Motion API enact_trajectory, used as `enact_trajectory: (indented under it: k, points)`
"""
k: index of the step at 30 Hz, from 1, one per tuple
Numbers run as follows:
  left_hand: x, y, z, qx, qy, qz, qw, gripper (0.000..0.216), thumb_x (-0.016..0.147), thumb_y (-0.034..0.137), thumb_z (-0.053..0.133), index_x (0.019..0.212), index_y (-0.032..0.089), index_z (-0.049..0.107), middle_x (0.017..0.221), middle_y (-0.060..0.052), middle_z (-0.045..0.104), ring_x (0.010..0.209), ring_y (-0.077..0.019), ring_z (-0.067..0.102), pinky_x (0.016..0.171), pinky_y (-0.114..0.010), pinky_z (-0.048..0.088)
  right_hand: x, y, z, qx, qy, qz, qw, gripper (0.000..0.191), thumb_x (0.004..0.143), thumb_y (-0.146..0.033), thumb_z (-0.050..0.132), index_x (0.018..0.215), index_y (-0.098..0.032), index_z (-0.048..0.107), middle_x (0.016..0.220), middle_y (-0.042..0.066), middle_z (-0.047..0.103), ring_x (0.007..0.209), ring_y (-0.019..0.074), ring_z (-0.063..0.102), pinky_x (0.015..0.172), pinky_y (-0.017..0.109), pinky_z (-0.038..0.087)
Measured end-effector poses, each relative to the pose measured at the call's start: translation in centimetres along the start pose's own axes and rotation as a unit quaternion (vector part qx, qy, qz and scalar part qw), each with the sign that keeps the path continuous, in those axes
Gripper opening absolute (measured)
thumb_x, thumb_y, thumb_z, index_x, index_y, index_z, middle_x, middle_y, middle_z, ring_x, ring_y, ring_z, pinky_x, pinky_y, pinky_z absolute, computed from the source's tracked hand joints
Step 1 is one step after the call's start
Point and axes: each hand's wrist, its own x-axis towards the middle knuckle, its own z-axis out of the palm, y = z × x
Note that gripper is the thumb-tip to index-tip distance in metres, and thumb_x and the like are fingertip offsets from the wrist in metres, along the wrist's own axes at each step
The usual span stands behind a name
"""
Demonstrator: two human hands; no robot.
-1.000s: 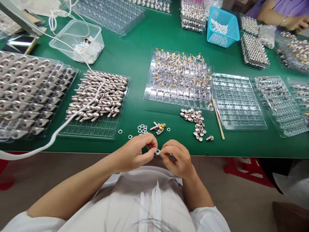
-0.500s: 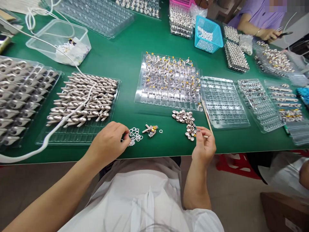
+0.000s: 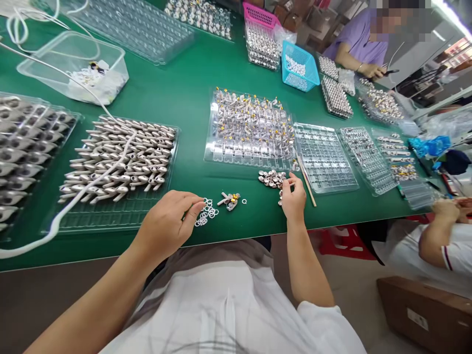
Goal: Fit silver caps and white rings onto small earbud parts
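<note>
My left hand (image 3: 173, 216) is closed in a pinch, its thumb and forefinger at the edge of a heap of small white rings (image 3: 211, 212). Whatever sits between those fingertips is too small to make out. Right of the rings lies a little cluster of silvery stemmed parts with yellow tabs (image 3: 231, 200), with a single white ring (image 3: 244, 201) beside it. My right hand (image 3: 294, 199) is over the near end of a pile of small round metallic caps (image 3: 272, 178), fingers curled together. It covers part of the pile, and its grip is hidden.
A clear tray of yellow-tabbed parts (image 3: 254, 128) lies ahead, beside a thin stick (image 3: 307, 182) and another clear tray (image 3: 326, 157). A white cable (image 3: 110, 169) crosses a tray of pointed metallic pieces (image 3: 147, 157). A plastic tub (image 3: 37, 73) and blue basket (image 3: 300, 81) stand farther back. Co-workers sit at right.
My right hand has moved forward and left onto the caps; the stemmed piece seen in its fingers no longer shows. My left hand has shifted slightly right, still pinched by the rings. The view has turned right.
</note>
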Motion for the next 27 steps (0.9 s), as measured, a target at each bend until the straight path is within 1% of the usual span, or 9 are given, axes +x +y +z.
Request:
enact_trajectory:
  k: [2,4,6,8,12,14,21,24,27]
  points:
    - [-0.2,0.1,-0.1,-0.015,0.004,-0.001,1.0,0.026,0.098,0.032,0.05,0.098,0.013,0.068,0.094,-0.009,0.071,0.089,-0.0237,0.064,0.082,-0.037,0.051,0.1,-0.2,0.1,-0.002,-0.016,-0.008,1.0,0.02,0.09,-0.039,0.049,0.08,-0.021,0.052,0.14,0.018,0.055,0.101,0.026,0.063,0.082,0.038,0.044]
    - [-0.3,0.1,-0.2,-0.026,0.007,-0.008,1.0,0.026,0.097,0.033,0.051,0.097,0.014,0.068,0.094,-0.009,0.071,0.088,-0.0233,0.064,0.081,-0.036,0.051,0.0,-0.4,0.1,0.001,-0.037,-0.017,0.999,0.022,0.091,-0.041,0.049,0.08,-0.021,0.052,0.14,0.017,0.055,0.079,0.0204,0.063,0.069,0.034,0.043]
    - [-0.5,0.1,-0.2,-0.036,0.008,-0.015,0.999,0.026,0.097,0.034,0.052,0.096,0.014,0.067,0.094,-0.009,0.071,0.088,-0.0229,0.065,0.08,-0.036,0.052,-0.1,-0.7,0.1,0.008,-0.062,-0.028,0.998,0.023,0.091,-0.042,0.049,0.081,-0.021,0.052,0.138,0.016,0.058,0.059,0.0144,0.055,0.06,0.032,0.04]
    - [-0.7,0.1,-0.3,-0.045,0.007,-0.021,0.999,0.026,0.097,0.035,0.052,0.095,0.015,0.067,0.093,-0.008,0.071,0.088,-0.0225,0.065,0.08,-0.035,0.052,-0.3,-0.9,0.2,0.015,-0.087,-0.043,0.995,0.023,0.091,-0.042,0.049,0.081,-0.022,0.052,0.134,0.014,0.061,0.052,0.0117,0.048,0.057,0.031,0.038]
    - [-0.8,0.2,-0.3,-0.05,0.005,-0.028,0.998,0.027,0.097,0.037,0.05,0.094,0.016,0.067,0.092,-0.008,0.073,0.086,-0.022,0.066,0.077,-0.034,0.053,-1.1,-1.9,0.6,0.033,-0.123,-0.074,0.989,0.022,0.091,-0.04,0.05,0.08,-0.021,0.053,0.126,0.011,0.067,0.061,0.0132,0.052,0.062,0.03,0.042]
    - [-0.8,0.3,-0.3,-0.048,0.007,-0.029,0.998,0.027,0.097,0.037,0.05,0.094,0.017,0.067,0.091,-0.008,0.073,0.085,-0.022,0.067,0.076,-0.034,0.053,-1.6,-2.5,1.0,0.055,-0.132,-0.074,0.987,0.022,0.091,-0.04,0.05,0.081,-0.021,0.054,0.123,0.011,0.068,0.062,0.0131,0.053,0.063,0.03,0.043]
    - [-0.4,1.0,-0.2,-0.041,0.009,-0.024,0.999,0.023,0.096,0.034,0.051,0.092,0.017,0.067,0.09,-0.007,0.073,0.084,-0.0212,0.067,0.074,-0.032,0.053,-3.8,-4.6,3.3,0.145,-0.122,-0.016,0.982,0.023,0.091,-0.042,0.051,0.083,-0.02,0.055,0.116,0.008,0.071,0.06,0.0116,0.053,0.058,0.027,0.043]
    - [-0.2,1.2,0.1,-0.039,0.014,-0.016,0.999,0.02,0.096,0.03,0.052,0.092,0.017,0.067,0.089,-0.007,0.073,0.083,-0.0206,0.066,0.074,-0.033,0.053,-4.2,-5.4,4.0,0.196,-0.121,0.005,0.973,0.023,0.091,-0.042,0.051,0.085,-0.02,0.055,0.114,0.009,0.072,0.07,0.0141,0.06,0.061,0.027,0.046]
    - [-0.1,1.4,0.5,-0.045,0.022,-0.001,0.999,0.013,0.093,0.023,0.055,0.09,0.016,0.066,0.088,-0.007,0.071,0.083,-0.0198,0.065,0.075,-0.033,0.053,-4.2,-5.9,3.8,0.243,-0.119,0.016,0.963,0.022,0.091,-0.041,0.052,0.085,-0.02,0.055,0.117,0.011,0.071,0.077,0.016,0.064,0.063,0.028,0.049]
